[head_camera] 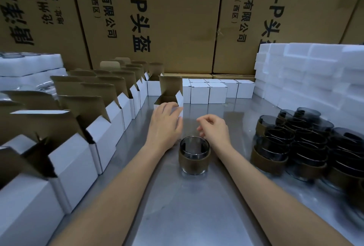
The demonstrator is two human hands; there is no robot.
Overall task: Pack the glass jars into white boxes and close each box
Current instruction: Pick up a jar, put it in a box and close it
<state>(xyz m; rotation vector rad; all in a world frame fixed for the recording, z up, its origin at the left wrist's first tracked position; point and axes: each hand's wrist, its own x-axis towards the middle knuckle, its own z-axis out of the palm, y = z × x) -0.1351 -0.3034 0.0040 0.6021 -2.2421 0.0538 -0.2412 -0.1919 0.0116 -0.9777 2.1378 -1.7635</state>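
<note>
One glass jar [194, 155] with a brown band stands upright on the metal table between my forearms. An open white box [178, 97] with its brown lid flap raised stands in the middle of the table. My left hand [165, 122] grips the box's near side, fingers curled over its front edge. Just right of the box, above the table behind the jar, my right hand [213, 129] hovers with loosely curled fingers and holds nothing.
A long row of open white boxes [110, 112] lines the left side. Closed white boxes [208, 90] stand at the back. Stacked banded jars [299, 143] fill the right, white foam blocks [315, 76] behind them. Large brown cartons [157, 19] form the back wall.
</note>
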